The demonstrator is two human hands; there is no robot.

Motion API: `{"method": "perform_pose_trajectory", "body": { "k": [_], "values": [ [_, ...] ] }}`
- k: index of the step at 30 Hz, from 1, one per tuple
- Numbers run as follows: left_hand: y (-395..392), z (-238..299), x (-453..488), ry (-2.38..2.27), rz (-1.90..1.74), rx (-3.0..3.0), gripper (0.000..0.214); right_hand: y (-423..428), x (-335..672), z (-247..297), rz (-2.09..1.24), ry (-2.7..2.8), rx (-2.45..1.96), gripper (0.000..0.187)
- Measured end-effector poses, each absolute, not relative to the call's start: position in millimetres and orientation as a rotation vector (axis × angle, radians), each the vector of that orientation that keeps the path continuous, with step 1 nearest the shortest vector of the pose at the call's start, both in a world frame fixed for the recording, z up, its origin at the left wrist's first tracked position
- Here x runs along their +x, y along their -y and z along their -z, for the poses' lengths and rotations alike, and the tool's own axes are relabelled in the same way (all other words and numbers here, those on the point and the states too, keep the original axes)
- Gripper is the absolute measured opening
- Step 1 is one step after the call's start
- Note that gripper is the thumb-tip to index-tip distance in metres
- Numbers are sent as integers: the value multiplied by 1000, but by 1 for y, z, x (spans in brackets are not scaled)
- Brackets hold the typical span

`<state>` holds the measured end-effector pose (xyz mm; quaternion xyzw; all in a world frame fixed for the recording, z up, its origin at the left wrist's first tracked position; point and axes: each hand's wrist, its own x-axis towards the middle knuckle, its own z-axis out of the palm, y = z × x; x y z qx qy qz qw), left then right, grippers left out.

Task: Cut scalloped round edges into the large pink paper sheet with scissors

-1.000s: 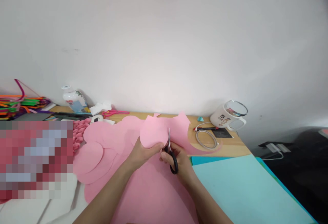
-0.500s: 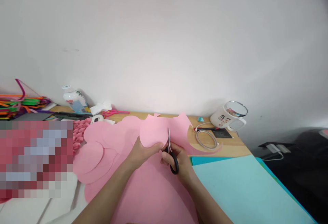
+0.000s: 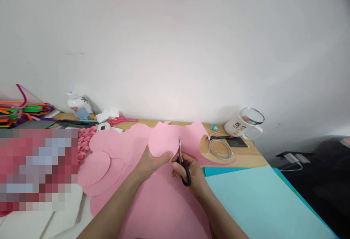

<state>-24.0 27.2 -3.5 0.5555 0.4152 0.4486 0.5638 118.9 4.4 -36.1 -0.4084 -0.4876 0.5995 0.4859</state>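
Note:
My left hand [image 3: 154,162] is closed on the lower edge of a round pink paper piece [image 3: 163,142], its thumb lying along the front. In my right hand [image 3: 190,168] are black-handled scissors [image 3: 186,175], their blades pointing up along the right edge of the round piece. Whether the blades touch the paper is hard to tell. Beneath both hands spreads a large pink paper sheet [image 3: 164,209]. Several cut pink rounds [image 3: 95,168] overlap to the left. A pink offcut with a curved edge [image 3: 193,137] stands behind the scissors.
Light blue paper [image 3: 262,199] lies at the right. Behind it are a white mug [image 3: 237,124], a coiled cable [image 3: 220,148] and a dark card [image 3: 237,142]. A white bottle [image 3: 80,107], pink scissors [image 3: 124,120] and coloured pipe cleaners [image 3: 30,111] line the back left, along the wall.
The round paper and my left hand have shifted very slightly left. The scissors have tilted a little, their tips moving slightly left. Both hands keep their hold.

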Motion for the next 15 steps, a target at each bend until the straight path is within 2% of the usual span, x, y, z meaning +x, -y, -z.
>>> {"method": "perform_pose_trajectory", "body": {
  "k": [6, 15],
  "values": [
    [-27, 7, -22, -1112, -1089, 1343, 17, -5, 117, 38, -1457, 1183, -992, 24],
    [-25, -5, -23, -1049, -1022, 1329, 16, -6, 117, 33, -1391, 1222, -1068, 21]
  ]
}}
